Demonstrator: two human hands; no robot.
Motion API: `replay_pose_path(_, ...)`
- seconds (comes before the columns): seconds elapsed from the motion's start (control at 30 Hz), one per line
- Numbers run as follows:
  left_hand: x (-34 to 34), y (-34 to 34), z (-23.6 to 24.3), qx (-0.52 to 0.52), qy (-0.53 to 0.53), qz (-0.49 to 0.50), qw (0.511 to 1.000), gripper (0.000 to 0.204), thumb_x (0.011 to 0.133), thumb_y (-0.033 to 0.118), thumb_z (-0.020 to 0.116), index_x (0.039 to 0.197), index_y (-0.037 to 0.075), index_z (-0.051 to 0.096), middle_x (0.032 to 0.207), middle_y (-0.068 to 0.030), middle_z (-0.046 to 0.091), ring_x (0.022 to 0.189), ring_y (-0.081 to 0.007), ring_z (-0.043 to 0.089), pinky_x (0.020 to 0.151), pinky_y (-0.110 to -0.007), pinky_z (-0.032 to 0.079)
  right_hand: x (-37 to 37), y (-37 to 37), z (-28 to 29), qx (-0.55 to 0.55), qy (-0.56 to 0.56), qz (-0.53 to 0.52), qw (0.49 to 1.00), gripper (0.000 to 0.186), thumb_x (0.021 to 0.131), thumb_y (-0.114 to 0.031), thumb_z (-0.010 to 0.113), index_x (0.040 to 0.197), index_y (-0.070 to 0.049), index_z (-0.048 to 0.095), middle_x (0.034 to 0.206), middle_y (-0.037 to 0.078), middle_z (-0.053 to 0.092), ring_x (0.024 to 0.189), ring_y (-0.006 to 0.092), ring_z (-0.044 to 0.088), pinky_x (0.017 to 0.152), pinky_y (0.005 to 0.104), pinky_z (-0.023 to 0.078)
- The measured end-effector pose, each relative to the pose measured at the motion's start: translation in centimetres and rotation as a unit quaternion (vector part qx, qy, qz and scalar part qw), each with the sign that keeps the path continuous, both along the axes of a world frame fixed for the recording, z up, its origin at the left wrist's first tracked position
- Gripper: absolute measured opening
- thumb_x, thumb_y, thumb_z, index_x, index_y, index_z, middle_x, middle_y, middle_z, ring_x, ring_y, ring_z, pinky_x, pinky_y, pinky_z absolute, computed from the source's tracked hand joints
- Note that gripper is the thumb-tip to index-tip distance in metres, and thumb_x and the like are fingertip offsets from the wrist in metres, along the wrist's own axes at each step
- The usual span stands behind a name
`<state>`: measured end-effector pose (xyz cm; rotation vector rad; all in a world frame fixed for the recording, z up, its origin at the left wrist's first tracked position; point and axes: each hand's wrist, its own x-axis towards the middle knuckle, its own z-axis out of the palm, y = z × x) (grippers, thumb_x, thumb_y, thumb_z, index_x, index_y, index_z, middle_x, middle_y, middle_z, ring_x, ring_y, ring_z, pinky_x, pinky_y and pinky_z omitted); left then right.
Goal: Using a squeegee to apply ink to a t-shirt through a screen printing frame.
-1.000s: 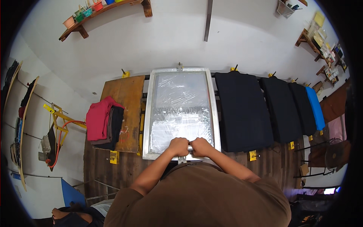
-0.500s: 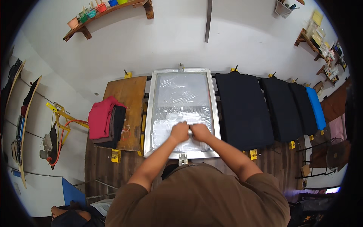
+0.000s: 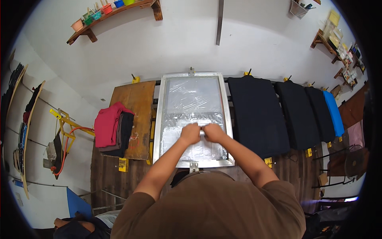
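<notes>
Both fists are side by side over the lower half of a silver-framed printing screen, which lies flat in front of me. My left hand and my right hand are closed around what looks like a squeegee. Only a small piece of it shows between the fists; the rest is hidden beneath them. Shiny, wrinkled clear film covers the screen's mesh. White and silvery glare, with a dark band above the hands, makes the mesh's lower half hard to read. Metal clamps hold the frame at its near and far ends.
Left of the screen, a wooden board bears folded red, grey and black garments. Several boards with black cloth and a blue one stand at right. Coloured pots line a wall shelf. Someone's arm shows lower left.
My two fists have moved slightly away from me up the screen and a little apart. Both keep their closed grip; the frame stays in place.
</notes>
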<state>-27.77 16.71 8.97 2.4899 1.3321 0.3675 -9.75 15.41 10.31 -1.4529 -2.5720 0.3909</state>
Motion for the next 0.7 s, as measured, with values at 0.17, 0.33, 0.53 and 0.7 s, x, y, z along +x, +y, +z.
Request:
replay_pose_path(0.17,1.8,2.2,0.0,-0.096,0.078,-0.018,0.992,0.027,0.069,0.020,0.070,0.093,0.010,0.076,0.097,-0.0183,0.073,0.090,-0.0373,0.071,0.081,-0.046,0.058,1.7,1.9,-2.6,-0.009,-0.006,0.001,1.000,0.039,0.065,-0.014,0.069,0.103,-0.013,0.077,0.083,0.020,0.072,0.080,0.0395,0.070,0.075,0.0486,0.057)
replay_pose_path(0.33,0.4,-1.7,0.8,-0.137,0.104,-0.032,0.985,0.029,0.066,0.015,0.069,0.093,0.009,0.077,0.092,-0.0192,0.074,0.089,-0.0375,0.072,0.080,-0.047,0.058,0.2,-2.7,-2.3,-0.053,-0.019,0.013,0.998,0.031,0.066,-0.017,0.071,0.095,-0.007,0.075,0.080,0.021,0.071,0.077,0.0391,0.070,0.073,0.0489,0.057)
replay_pose_path(0.53,-1.3,-7.6,1.2,-0.211,0.098,-0.068,0.970,0.031,0.066,0.018,0.068,0.094,0.008,0.077,0.091,-0.0206,0.073,0.088,-0.0389,0.071,0.080,-0.047,0.058,-1.3,-9.2,-0.6,-0.134,-0.005,0.018,0.991,0.030,0.070,-0.018,0.067,0.096,-0.005,0.075,0.079,0.023,0.070,0.076,0.0410,0.069,0.074,0.0495,0.056)
replay_pose_path(0.7,-0.7,-4.7,1.3,-0.271,0.116,-0.084,0.952,0.032,0.067,0.024,0.069,0.094,0.008,0.077,0.094,-0.0201,0.074,0.090,-0.0373,0.072,0.081,-0.046,0.058,0.1,-6.4,-1.5,-0.222,0.002,0.026,0.975,0.047,0.070,-0.027,0.073,0.110,-0.003,0.073,0.091,0.024,0.072,0.088,0.0409,0.069,0.082,0.0469,0.055)
